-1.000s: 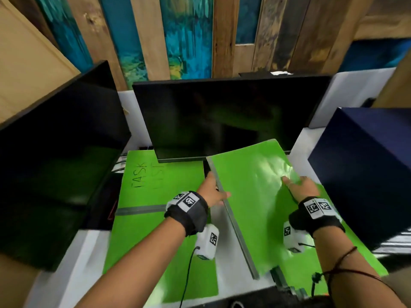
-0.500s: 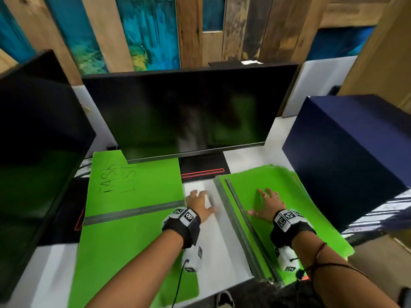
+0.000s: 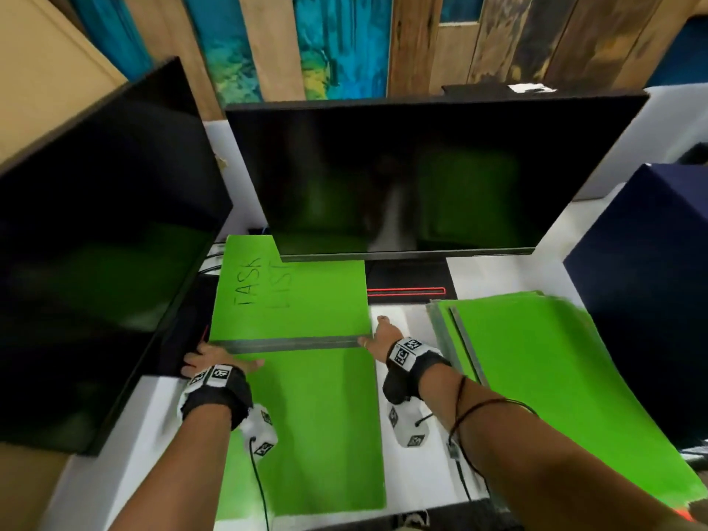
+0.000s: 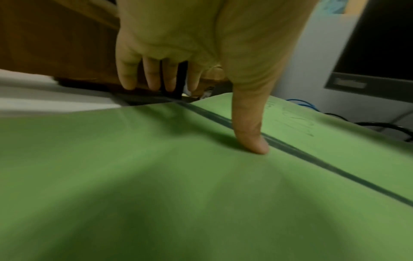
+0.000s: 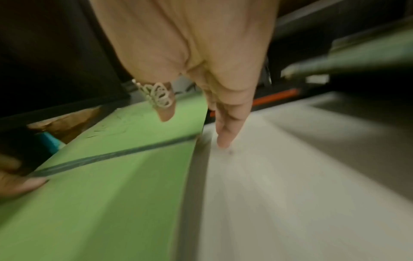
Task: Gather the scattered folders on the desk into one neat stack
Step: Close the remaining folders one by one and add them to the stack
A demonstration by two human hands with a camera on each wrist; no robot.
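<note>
An open green folder (image 3: 299, 300) marked "TASK LIST" lies flat on the white desk (image 3: 413, 473), with a grey spine across its middle. My left hand (image 3: 222, 360) is at the left end of that spine. Its thumb (image 4: 254, 141) presses the folder (image 4: 156, 176) and its fingers reach straight past the edge. My right hand (image 3: 373, 333) is at the spine's right end. There its straight fingers (image 5: 223, 139) touch the desk (image 5: 279, 176) beside the folder (image 5: 100, 176). A stack of closed green folders (image 3: 536, 377) lies to the right, with no hand on it.
A dark monitor (image 3: 402, 178) stands behind the folder, over its far edge, on a black base with a red stripe (image 3: 406, 291). A second monitor (image 3: 95, 243) crowds the left side. A navy box (image 3: 651, 300) stands at the right. Cables run under the left monitor.
The right-hand folder came down flat onto the stack. My right hand left it for the open folder's right edge. My left hand crossed to that folder's left edge.
</note>
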